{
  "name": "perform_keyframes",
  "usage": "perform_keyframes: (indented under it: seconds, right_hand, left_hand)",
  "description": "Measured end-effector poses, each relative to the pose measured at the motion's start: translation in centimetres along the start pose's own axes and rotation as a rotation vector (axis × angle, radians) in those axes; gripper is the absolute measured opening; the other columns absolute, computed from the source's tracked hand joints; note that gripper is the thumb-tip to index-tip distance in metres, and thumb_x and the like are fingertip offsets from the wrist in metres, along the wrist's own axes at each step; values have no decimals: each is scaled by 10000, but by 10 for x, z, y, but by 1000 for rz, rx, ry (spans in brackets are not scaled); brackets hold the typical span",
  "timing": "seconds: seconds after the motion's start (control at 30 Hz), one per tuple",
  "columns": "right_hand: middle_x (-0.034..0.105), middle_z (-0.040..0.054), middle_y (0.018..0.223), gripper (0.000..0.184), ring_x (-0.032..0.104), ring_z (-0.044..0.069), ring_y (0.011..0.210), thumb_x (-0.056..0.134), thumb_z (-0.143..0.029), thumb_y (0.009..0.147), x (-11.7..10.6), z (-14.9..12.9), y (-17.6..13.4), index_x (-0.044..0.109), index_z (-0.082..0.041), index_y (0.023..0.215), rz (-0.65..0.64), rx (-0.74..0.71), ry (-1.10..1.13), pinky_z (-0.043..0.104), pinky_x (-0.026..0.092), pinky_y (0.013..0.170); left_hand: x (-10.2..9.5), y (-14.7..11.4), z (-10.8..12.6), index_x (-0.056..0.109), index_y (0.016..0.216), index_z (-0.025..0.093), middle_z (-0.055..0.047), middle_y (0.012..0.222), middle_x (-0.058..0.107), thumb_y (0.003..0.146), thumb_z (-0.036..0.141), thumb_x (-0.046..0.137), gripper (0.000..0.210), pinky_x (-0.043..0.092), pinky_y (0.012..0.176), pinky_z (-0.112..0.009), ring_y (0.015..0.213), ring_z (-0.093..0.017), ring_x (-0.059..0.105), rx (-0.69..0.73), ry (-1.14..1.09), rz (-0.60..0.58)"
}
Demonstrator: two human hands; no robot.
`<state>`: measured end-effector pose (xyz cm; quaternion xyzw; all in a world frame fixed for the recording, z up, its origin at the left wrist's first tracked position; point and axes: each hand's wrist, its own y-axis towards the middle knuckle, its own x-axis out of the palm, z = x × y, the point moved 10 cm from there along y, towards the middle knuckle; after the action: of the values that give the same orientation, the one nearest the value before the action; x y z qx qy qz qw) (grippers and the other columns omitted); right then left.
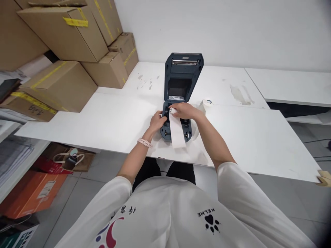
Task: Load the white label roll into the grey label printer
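Note:
A dark blue-grey label printer (pixel 190 129) stands on the white table, its lid (pixel 183 74) raised and tilted back. My right hand (pixel 184 111) is closed around a small roll of white label paper (pixel 173 111), held over the printer's open bay. From the roll a strip of the paper (pixel 178 132) hangs forward across the printer's front edge. At the left side of the bay is my left hand (pixel 157 120), its fingers bent over the printer's rim and the fingertips partly inside. What those fingertips press on is hard to see.
Taped cardboard boxes (pixel 62 82) are stacked on the table's left end. A crumpled white piece (pixel 206 103) lies right of the printer. Along the back runs a white wall (pixel 219 31). Below left, an orange box (pixel 42 193) sits near a shelf; the table's front edge is close to my body.

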<state>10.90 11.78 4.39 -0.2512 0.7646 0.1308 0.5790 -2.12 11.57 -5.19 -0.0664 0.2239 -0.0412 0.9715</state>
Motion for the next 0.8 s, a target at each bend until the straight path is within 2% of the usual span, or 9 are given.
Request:
perform_keyframes:
  seconds: [0.07, 0.13, 0.2, 0.33, 0.43, 0.53, 0.63, 0.7, 0.8]
  right_hand:
    - [676, 148, 1348, 466, 634, 364, 1223, 590, -167, 878, 17, 0, 13, 634, -169, 1341, -42, 50, -94, 470, 493, 997]
    - [674, 176, 1331, 478, 629, 377, 1213, 590, -158, 876, 23, -2, 9, 626, -132, 1352, -14, 60, -111, 500, 481, 1011]
    - [668, 170, 1325, 460, 611, 365, 1217, 575, -156, 889, 19, -9, -10, 633, -120, 1345, 90, 39, -77, 499, 481, 1023]
    - [700, 114, 1258, 327, 619, 317, 1124, 523, -227, 964, 12, -33, -65, 711, -178, 1227, 317, -74, 108, 467, 545, 938]
    - [697, 91, 1299, 307, 627, 300, 1131, 482, -280, 1011, 23, -50, -94, 729, -210, 1180, 361, -145, 205, 481, 547, 958]
    - [688, 88, 1336, 308, 625, 286, 1212, 457, -293, 1033, 32, -52, -108, 720, -223, 1176, 404, -129, 269, 497, 522, 1024]
    - [689, 74, 1352, 286, 587, 267, 1318, 468, -300, 1035, 37, -49, -112, 710, -239, 1175, 393, -132, 334, 502, 476, 1105]
    - [672, 58, 1385, 271, 544, 266, 1380, 485, -306, 1029, 39, -46, -112, 699, -253, 1187, 358, -131, 351, 518, 436, 1146]
    - [634, 48, 1439, 265, 491, 271, 1435, 482, -326, 1029, 41, -40, -113, 687, -267, 1186, 297, -111, 366, 555, 358, 1196]
  left_hand:
    - [1, 2, -3, 608, 1181, 209, 7, 740, 601, 740, 267, 595, 446, 388, 620, -295, 666, -169, 559, 1, -32, 4]
    - [1, 3, -5, 613, 1183, 200, 13, 714, 580, 730, 269, 612, 459, 388, 623, -295, 652, -166, 544, 5, -41, 16]
    - [1, 4, -6, 612, 1190, 194, 12, 709, 573, 734, 279, 620, 464, 390, 623, -299, 643, -165, 539, 13, -58, 22]
    - [3, 0, -6, 599, 1221, 198, -6, 764, 608, 758, 312, 627, 478, 407, 632, -305, 669, -173, 570, 32, -100, 16]
    - [3, -2, -5, 614, 1221, 191, -56, 906, 663, 757, 395, 676, 510, 450, 697, -320, 784, -199, 617, 38, -99, 30]
    - [4, -2, -3, 595, 1282, 186, -122, 1214, 656, 757, 448, 696, 595, 496, 826, -347, 1017, -245, 639, 50, -166, 20]
    - [14, -3, -1, 524, 1395, 210, -130, 1442, 564, 768, 468, 703, 701, 500, 951, -376, 1217, -277, 593, 40, -288, -85]
    - [20, -4, 0, 480, 1446, 232, -120, 1492, 539, 767, 487, 718, 764, 494, 999, -394, 1272, -286, 574, 26, -351, -160]
    - [22, -6, 1, 472, 1459, 254, -108, 1500, 542, 751, 493, 745, 796, 486, 1037, -412, 1305, -293, 561, 16, -389, -187]
